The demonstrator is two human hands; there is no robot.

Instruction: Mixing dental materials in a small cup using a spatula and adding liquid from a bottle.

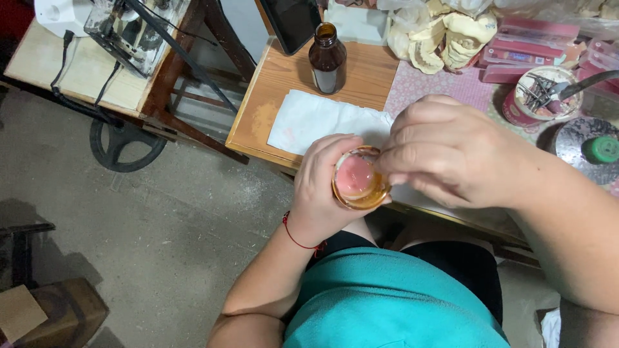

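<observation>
My left hand point(320, 193) grips a small round amber cup point(360, 182) with pink material inside, held over my lap just below the table's front edge. My right hand point(451, 151) is closed with its fingertips at the cup's right rim, touching or pinching at the pink material; whatever is between the fingers is hidden. A red string is tied around my left wrist. A white tissue point(322, 119) lies on the wooden table point(271, 84) just beyond both hands.
A brown glass bottle point(327, 59) stands open behind the tissue, near a dark tablet point(293, 22). Plaster dental casts point(445, 35), pink boxes point(532, 42), a tub of tools point(540, 93) and a green-capped item point(603, 149) fill the right. A sewing table stands at left.
</observation>
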